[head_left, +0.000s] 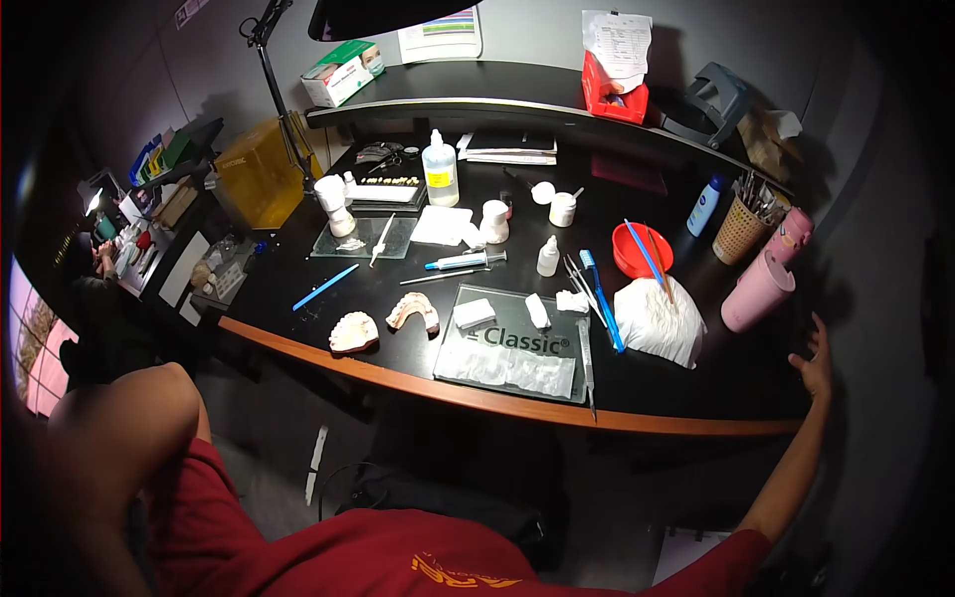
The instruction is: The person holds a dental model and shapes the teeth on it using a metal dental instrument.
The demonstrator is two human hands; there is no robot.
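Note:
My right hand (816, 360) is off the table's right end, fingers apart and holding nothing. A pink tumbler (756, 296) is the nearest thing to it, a short gap away. My left arm is bent close to the camera at the left edge, its hand out of view. Before me lie two dental casts (354, 331) and a glass slab (505, 373) marked "Classic", bearing white blocks and a white strip. A metal instrument (587, 363) lies along the slab's right edge. Right of it are a blue toothbrush (603, 303), white tissue (662, 323) and a red bowl (642, 249).
A clear bottle (439, 169), small dropper bottle (547, 257), syringe (464, 261) and blue-handled stick (325, 287) occupy the black table. An instrument basket (738, 231) and blue bottle (705, 205) stand at right. A lamp arm (284, 109) rises at back left. Another person works far left.

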